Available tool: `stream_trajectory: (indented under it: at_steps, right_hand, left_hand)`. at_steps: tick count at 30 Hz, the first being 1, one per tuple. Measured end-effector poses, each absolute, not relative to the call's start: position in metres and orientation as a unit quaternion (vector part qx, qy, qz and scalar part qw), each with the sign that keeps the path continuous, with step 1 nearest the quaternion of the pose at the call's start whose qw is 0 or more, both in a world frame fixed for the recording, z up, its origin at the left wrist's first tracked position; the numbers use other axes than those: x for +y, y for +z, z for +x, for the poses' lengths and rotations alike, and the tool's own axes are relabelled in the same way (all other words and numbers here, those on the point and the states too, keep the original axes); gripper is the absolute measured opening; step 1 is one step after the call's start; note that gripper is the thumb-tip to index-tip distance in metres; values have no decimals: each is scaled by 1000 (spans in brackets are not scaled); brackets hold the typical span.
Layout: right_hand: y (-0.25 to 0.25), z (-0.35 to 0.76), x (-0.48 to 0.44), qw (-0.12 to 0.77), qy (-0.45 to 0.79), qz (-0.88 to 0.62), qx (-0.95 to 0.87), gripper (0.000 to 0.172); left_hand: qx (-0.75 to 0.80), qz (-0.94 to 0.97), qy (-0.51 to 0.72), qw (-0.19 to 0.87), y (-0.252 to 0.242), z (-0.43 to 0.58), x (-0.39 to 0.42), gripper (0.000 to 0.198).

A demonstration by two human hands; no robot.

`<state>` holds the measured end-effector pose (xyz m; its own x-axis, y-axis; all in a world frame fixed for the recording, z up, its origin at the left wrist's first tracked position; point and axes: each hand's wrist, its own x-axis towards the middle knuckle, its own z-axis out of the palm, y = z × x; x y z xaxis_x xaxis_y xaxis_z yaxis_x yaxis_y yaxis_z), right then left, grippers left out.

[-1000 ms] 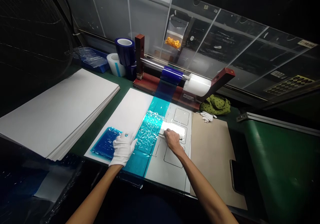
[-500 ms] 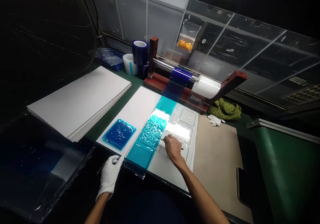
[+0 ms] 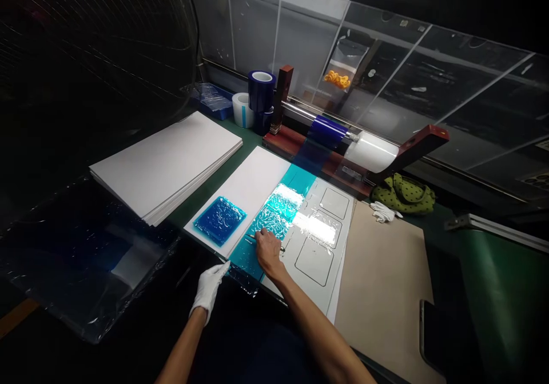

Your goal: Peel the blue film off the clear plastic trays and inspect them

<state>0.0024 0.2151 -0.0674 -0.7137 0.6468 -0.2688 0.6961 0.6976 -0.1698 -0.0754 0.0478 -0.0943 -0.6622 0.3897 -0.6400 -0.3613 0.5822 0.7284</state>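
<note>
My left hand (image 3: 211,286), in a white glove, is at the front edge of the board, fingers closed at the near-left corner of a translucent blue film strip (image 3: 247,258). My bare right hand (image 3: 269,252) grips a thin pen-like tool (image 3: 251,237), its tip pointing left over the film; its exact kind is unclear. The strip runs back to a blue film roll (image 3: 329,131) and lies wrinkled and shiny along a pale sheet with rounded-rectangle outlines (image 3: 317,261). Left of it, a square stack of dark blue film (image 3: 220,220) rests on a white sheet (image 3: 253,172).
A thick stack of white sheets (image 3: 167,161) lies to the left. A red-brown roll stand (image 3: 283,144) also bears a white roll (image 3: 372,151). Tan board (image 3: 381,281), a spare glove (image 3: 384,211), a green dotted pouch (image 3: 405,194) and a phone-like dark object (image 3: 444,335) are right.
My right hand has moved left from the outlined sheet onto the blue strip with the tool. My left hand's fingers have come to the strip's near corner. The camera view has shifted left.
</note>
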Motion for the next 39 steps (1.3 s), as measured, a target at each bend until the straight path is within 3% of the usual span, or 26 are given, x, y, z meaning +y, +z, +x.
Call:
stream_trajectory:
  at_steps: [15, 25, 39]
  right_hand:
    - [-66, 54, 213, 107, -113, 411, 898, 27]
    - [-65, 114, 213, 110, -103, 453, 879, 27]
    - [-55, 167, 205, -16, -164, 535, 829, 20]
  left_hand:
    - [777, -7, 465, 424, -109, -81, 43, 51]
    - [759, -1, 478, 443, -115, -79, 38, 65]
    - [727, 35, 498, 471, -97, -108, 35, 46]
